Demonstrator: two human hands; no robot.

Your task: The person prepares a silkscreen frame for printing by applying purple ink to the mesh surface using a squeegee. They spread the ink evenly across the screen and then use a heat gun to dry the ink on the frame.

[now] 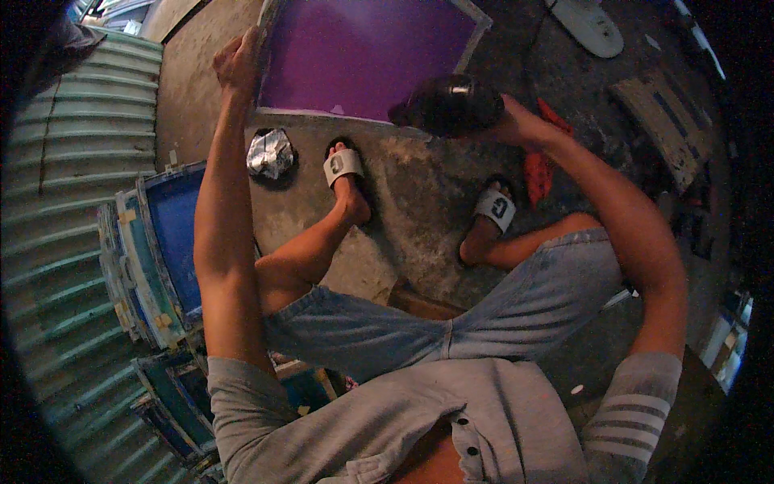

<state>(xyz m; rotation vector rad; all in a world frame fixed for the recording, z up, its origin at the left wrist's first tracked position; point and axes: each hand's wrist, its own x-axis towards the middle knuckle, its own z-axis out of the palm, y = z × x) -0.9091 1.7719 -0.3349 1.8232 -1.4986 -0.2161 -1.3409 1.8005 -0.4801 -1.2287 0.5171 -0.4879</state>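
Observation:
Before me stands a screen-printing frame (375, 121) with a purple mesh (355, 60), tilted on the floor. My left arm reaches forward, and my left hand (234, 64) is closed on the frame's left edge; part of its fingers is hidden. In my right hand (520, 125) I hold a black hair dryer (455, 105) in front of the frame's lower right corner. Its handle is mostly hidden by my fingers and the dim light. The dryer is apart from the floor.
Left of my foot lies a crumpled silver foil bundle (271, 155). Several stacked frames (173, 234) lean near a corrugated metal wall (81, 242). Red objects (538, 179) lie by my right sandal (496, 208). A wooden slatted piece (661, 121) and a pale fan-like base (592, 28) are farther right.

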